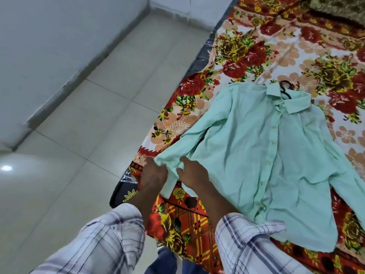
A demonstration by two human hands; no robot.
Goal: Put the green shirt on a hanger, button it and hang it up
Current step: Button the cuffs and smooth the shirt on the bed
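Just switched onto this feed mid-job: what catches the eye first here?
The green shirt lies spread flat on a loud red floral bedsheet, a black hanger hook poking out at its collar. At the bed's near edge the left hand and right hand both hold the cuff of one sleeve.

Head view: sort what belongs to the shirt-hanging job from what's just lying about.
Job: shirt; hanger, its hook showing at the collar; left hand and right hand, both holding one cuff.
Lying about: floral sheet; tiled floor.
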